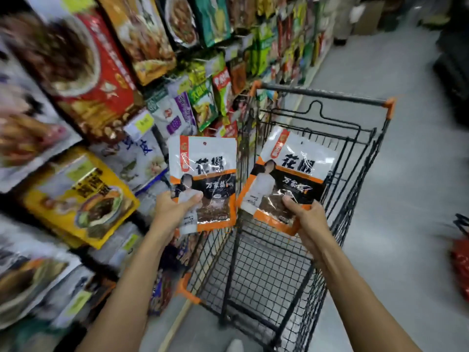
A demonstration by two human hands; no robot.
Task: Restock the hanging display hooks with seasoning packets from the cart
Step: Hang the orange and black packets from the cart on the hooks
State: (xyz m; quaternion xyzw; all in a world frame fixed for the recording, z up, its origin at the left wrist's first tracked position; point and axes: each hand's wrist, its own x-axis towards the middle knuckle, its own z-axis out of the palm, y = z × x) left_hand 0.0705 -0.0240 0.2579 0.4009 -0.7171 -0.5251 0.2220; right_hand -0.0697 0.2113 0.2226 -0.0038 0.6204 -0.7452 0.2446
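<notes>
fingers of left hand (175,209) tight around left packet (205,161), of right hand (307,215) around right packet (291,161), by cart (322,94)

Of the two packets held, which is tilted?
The right packet, pinched by the right hand before the cart: its top leans right. The left packet, in the left hand, stands nearly straight.

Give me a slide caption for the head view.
Left hand holds the left packet, right hand the right packet, by the cart beside the display.
</notes>
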